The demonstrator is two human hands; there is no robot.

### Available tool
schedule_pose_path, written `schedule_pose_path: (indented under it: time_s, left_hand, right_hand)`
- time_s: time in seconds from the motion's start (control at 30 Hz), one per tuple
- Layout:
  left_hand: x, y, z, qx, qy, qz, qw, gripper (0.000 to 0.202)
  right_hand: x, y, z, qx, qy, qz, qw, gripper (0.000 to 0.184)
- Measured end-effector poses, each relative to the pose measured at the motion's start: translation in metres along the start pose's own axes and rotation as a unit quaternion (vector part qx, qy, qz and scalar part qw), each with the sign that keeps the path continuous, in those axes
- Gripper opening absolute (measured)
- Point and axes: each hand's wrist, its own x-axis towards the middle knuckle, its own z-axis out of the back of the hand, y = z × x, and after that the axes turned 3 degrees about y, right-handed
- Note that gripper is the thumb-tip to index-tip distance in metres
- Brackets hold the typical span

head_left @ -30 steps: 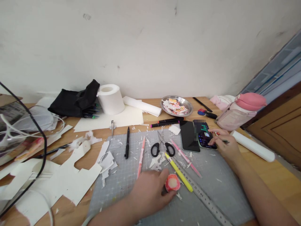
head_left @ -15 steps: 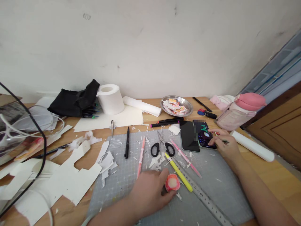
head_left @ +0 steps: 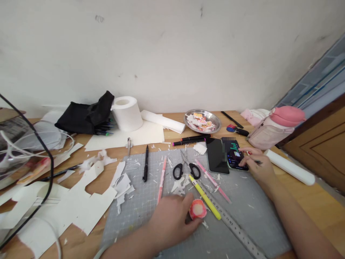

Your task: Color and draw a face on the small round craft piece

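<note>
A small round paper piece [head_left: 197, 209], orange-red around the edge with a pale cream centre, lies flat on the grey cutting mat in the lower middle of the frame. The left hand [head_left: 169, 221] rests on the mat beside it, thumb and fingertip touching its left edge. A phone [head_left: 234, 154] with a lit, dark screen showing green and purple marks lies flat at the right of centre, just beside a second, dark-screened phone. The right hand [head_left: 256, 166] rests at its right edge, fingertips on the screen's lower corner.
</note>
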Motion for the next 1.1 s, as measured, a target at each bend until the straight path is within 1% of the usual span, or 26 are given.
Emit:
schedule_pose_path:
  time_s: [0.07, 0.2, 0.33, 0.43, 0.7, 0.9, 1.1]
  left_hand:
    - [0.0, 0.0, 0.001, 0.001, 0.002, 0.006, 1.0, 0.031]
    - [0.0, -0.001, 0.001, 0.001, 0.001, 0.001, 1.0, 0.03]
    - [0.0, 0.0, 0.0, 0.003, -0.003, -0.003, 1.0, 0.03]
    - [0.0, 0.001, -0.001, 0.007, -0.007, -0.002, 1.0, 0.03]
    - [0.0, 0.001, 0.0, 0.011, -0.012, -0.01, 1.0, 0.029]
    - [0.001, 0.002, -0.002, 0.01, -0.015, -0.011, 1.0, 0.028]
    - [0.0, 0.002, -0.002, 0.005, -0.023, -0.019, 1.0, 0.028]
  right_hand:
    - [-0.001, 0.001, 0.0, 0.007, -0.019, -0.004, 1.0, 0.036]
    - [-0.001, 0.003, -0.001, 0.0, -0.037, -0.021, 0.999, 0.035]
    - [0.002, 0.003, -0.003, -0.034, -0.067, -0.053, 0.996, 0.034]
    - [0.005, 0.001, -0.003, -0.063, -0.08, -0.06, 0.993, 0.035]
    - [0.006, -0.004, -0.004, -0.115, -0.065, -0.079, 0.988, 0.042]
    - [0.007, 0.0, -0.002, -0.102, -0.087, -0.089, 0.987, 0.04]
    - [0.008, 0.006, -0.003, -0.086, -0.072, -0.104, 0.988, 0.041]
